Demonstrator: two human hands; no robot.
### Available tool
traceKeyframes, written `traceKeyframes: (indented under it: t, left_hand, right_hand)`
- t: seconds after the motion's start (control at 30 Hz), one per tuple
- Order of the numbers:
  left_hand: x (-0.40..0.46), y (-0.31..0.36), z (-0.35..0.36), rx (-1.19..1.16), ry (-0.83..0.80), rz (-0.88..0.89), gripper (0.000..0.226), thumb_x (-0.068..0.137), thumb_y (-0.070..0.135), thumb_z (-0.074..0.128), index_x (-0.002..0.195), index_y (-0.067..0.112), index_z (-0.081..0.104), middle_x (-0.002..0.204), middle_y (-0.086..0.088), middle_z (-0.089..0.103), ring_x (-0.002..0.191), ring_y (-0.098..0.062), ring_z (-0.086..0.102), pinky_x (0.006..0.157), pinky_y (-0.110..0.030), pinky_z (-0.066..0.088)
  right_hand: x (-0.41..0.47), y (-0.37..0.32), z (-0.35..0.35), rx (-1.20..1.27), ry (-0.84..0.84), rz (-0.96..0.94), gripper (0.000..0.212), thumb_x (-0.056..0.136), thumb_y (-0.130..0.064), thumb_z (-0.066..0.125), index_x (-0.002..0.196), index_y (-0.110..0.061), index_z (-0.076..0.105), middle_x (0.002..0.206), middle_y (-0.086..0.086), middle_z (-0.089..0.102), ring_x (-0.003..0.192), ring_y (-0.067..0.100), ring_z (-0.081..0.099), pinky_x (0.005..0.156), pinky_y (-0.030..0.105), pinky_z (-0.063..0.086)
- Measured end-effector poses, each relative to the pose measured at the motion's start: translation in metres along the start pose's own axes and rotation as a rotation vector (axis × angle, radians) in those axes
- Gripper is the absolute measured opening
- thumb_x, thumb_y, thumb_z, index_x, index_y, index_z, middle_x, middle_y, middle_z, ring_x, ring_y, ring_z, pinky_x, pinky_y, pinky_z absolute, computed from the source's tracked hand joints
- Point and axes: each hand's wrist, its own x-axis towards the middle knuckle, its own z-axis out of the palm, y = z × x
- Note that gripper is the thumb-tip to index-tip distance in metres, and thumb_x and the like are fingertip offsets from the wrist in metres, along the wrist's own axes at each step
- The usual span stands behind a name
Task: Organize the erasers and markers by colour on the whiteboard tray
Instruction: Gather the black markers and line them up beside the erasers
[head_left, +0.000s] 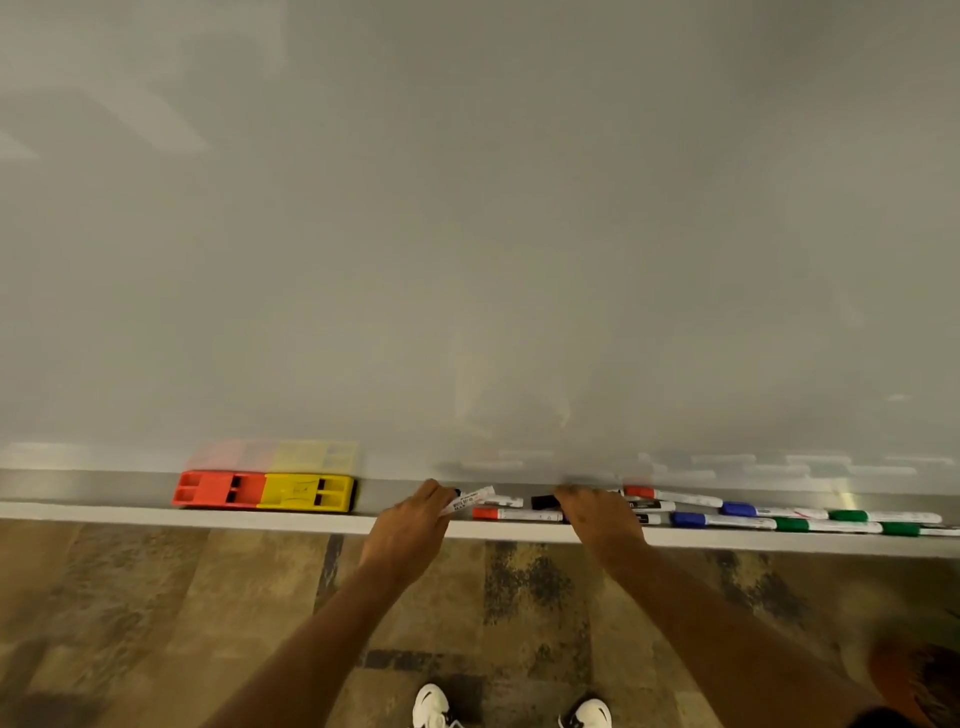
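Far left on the whiteboard tray (104, 488): red eraser (218, 488) and yellow eraser (307, 492), end to end and touching, long axes along the tray, well apart from either hand. Next, the left hand (415, 525), fingers closed around a black-capped marker (470, 500) tilted up off the tray, barrel pointing up and right. Just right of it, a red-capped marker (514, 514) lying flat, long axis along the tray, between the two hands and about equally near both. Then the right hand (597, 514), fingers curled down over a black marker (545, 502); clamped or merely resting, cannot tell. Beyond, toward the right: another red-capped marker (670, 496), two blue-capped markers (748, 510), three green-capped markers (852, 516), all lengthwise, loosely overlapping in rows. Probably black ones being gathered; reds split either side of the right hand. Tray: narrow metal ledge under a blank whiteboard (467, 234). Below: mottled carpet floor (156, 597), white shoes (431, 706).
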Motion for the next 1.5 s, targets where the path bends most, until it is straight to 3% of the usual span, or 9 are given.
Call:
traceKeyframes:
  t: [0.17, 0.37, 0.5, 0.6, 0.77, 0.87, 1.0, 1.17, 1.5]
  left_hand:
    - [0.032, 0.003, 0.016, 0.135, -0.105, 0.049, 0.038, 0.089, 0.029, 0.064, 0.124, 0.027, 0.048, 0.123, 0.002, 0.056, 0.094, -0.021, 0.065, 0.076, -0.037, 0.055]
    - [0.044, -0.005, 0.035, 0.215, -0.164, 0.121, 0.042, 0.089, 0.023, 0.065, 0.127, 0.025, 0.048, 0.128, 0.001, 0.053, 0.101, -0.023, 0.062, 0.08, -0.04, 0.054]
    - [0.044, -0.005, 0.037, 0.228, -0.178, 0.129, 0.043, 0.089, 0.028, 0.066, 0.127, 0.022, 0.047, 0.129, -0.001, 0.052, 0.101, -0.022, 0.061, 0.081, -0.038, 0.054]
    - [0.039, -0.004, 0.035, 0.212, -0.168, 0.132, 0.038, 0.092, 0.028, 0.061, 0.126, 0.02, 0.044, 0.129, -0.004, 0.049, 0.096, -0.022, 0.063, 0.076, -0.038, 0.054]
    - [0.015, -0.02, 0.014, 0.089, -0.095, 0.1, 0.027, 0.093, 0.029, 0.056, 0.116, 0.022, 0.043, 0.115, -0.003, 0.049, 0.079, -0.023, 0.064, 0.063, -0.039, 0.056]
    - [-0.005, -0.044, -0.007, 0.059, -0.033, 0.081, 0.015, 0.094, 0.022, 0.047, 0.108, 0.023, 0.045, 0.105, -0.001, 0.048, 0.067, -0.022, 0.06, 0.052, -0.04, 0.051]
    - [-0.027, -0.082, -0.032, 0.041, 0.024, 0.09, 0.012, 0.089, 0.026, 0.051, 0.101, 0.023, 0.049, 0.096, 0.003, 0.05, 0.059, -0.014, 0.052, 0.041, -0.026, 0.037]
    - [-0.045, -0.125, -0.059, -0.004, 0.099, 0.037, 0.017, 0.081, 0.022, 0.062, 0.092, 0.022, 0.048, 0.088, 0.005, 0.05, 0.053, -0.019, 0.052, 0.041, -0.028, 0.029]
    - [-0.056, -0.18, -0.081, -0.052, 0.149, -0.001, 0.018, 0.084, 0.021, 0.065, 0.095, 0.022, 0.051, 0.084, 0.007, 0.055, 0.046, -0.012, 0.043, 0.038, -0.023, 0.026]
  right_hand:
    - [0.01, -0.001, 0.004, -0.041, 0.041, -0.021, 0.048, 0.083, -0.015, 0.068, 0.124, -0.011, 0.043, 0.107, 0.011, 0.064, 0.087, 0.027, 0.066, 0.074, 0.039, 0.057]
    - [-0.007, -0.005, 0.003, 0.021, 0.248, -0.094, 0.055, 0.074, -0.018, 0.078, 0.12, -0.008, 0.049, 0.098, 0.009, 0.068, 0.073, 0.021, 0.068, 0.057, 0.034, 0.059]
    - [-0.026, -0.006, -0.007, 0.149, 0.433, -0.129, 0.026, 0.084, -0.02, 0.063, 0.107, -0.015, 0.053, 0.102, 0.004, 0.057, 0.084, 0.015, 0.055, 0.068, 0.028, 0.054]
    - [-0.037, -0.011, -0.02, 0.29, 0.459, -0.048, 0.01, 0.092, -0.024, 0.04, 0.099, -0.022, 0.047, 0.093, -0.004, 0.051, 0.074, 0.008, 0.043, 0.067, 0.024, 0.046]
    - [-0.044, -0.03, -0.036, 0.415, 0.437, -0.003, 0.013, 0.093, -0.024, 0.034, 0.098, -0.022, 0.046, 0.087, -0.004, 0.051, 0.055, 0.007, 0.042, 0.05, 0.014, 0.033]
    - [-0.037, -0.051, -0.043, 0.396, 0.431, -0.038, 0.016, 0.096, -0.023, 0.035, 0.104, -0.02, 0.048, 0.089, -0.003, 0.054, 0.053, 0.008, 0.045, 0.042, 0.018, 0.04]
    - [-0.02, -0.085, -0.048, 0.403, 0.449, -0.082, 0.007, 0.097, -0.025, 0.04, 0.1, -0.022, 0.046, 0.081, -0.004, 0.056, 0.051, 0.009, 0.047, 0.042, 0.021, 0.045]
    - [0.016, -0.133, -0.048, 0.343, 0.461, -0.157, 0.007, 0.095, -0.021, 0.05, 0.101, -0.018, 0.052, 0.09, 0.0, 0.059, 0.062, 0.014, 0.054, 0.047, 0.025, 0.05]
    - [0.077, -0.217, -0.022, 0.248, 0.316, -0.13, 0.014, 0.091, -0.013, 0.053, 0.103, -0.014, 0.059, 0.111, 0.006, 0.055, 0.104, 0.027, 0.051, 0.083, 0.04, 0.046]
